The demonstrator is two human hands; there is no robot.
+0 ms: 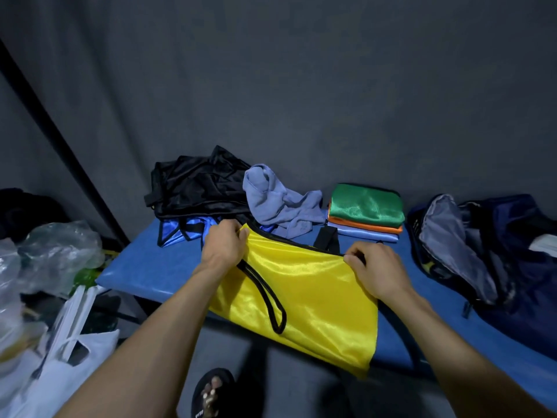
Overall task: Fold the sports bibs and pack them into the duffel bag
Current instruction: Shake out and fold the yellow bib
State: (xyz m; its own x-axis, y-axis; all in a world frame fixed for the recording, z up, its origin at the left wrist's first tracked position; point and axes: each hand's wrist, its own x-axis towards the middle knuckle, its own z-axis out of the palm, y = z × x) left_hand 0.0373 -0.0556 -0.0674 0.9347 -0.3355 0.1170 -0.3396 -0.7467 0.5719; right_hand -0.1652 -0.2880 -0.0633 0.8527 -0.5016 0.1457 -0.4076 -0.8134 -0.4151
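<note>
- Both forearms stretched forward from the bottom edge, bare, angling in toward each other.
- Left hand (224,244) up ahead, knuckles up, fingers curled and pinching the top left corner of the yellow bib (304,294).
- Right hand (375,271) level with it, fingers curled over, gripping the bib's top right edge.

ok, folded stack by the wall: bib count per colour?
Folded stack, top to bottom:
green bib: 1
orange bib: 1
light blue bib: 1
Total: 3
</note>
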